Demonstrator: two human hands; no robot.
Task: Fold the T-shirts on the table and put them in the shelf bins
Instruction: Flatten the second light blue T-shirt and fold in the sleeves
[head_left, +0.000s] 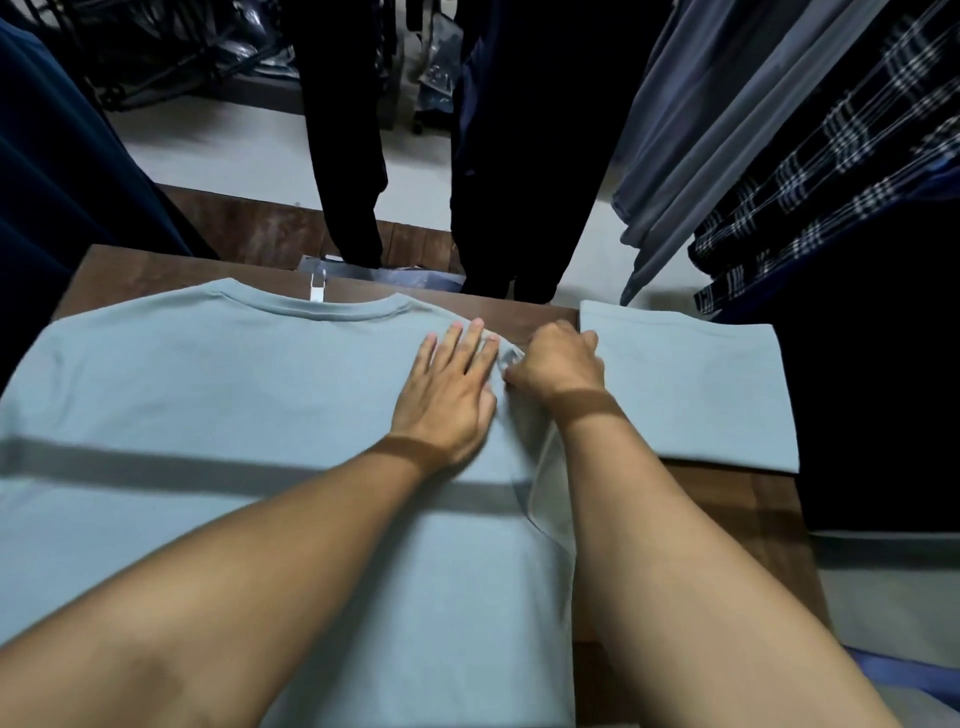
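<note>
A soft, matte blue-grey knit T-shirt (234, 395) with a ribbed round collar lies smooth on the brown wooden table (119, 275), filling the lower left and centre of the frame. My left hand (452, 384) presses flat on it, fingers straight. Just beside it, my right hand (558, 364) is curled, pinching a fold of the cloth.

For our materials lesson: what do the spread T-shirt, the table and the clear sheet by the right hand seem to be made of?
T-shirt: soft matte knit, likely cotton; it lies limp, with a ribbed collar.
Table: dark brown wood or veneer, dull finish; grain streaks show.
Clear sheet: probably thin glossy plastic film; fabric shows through it.
</note>
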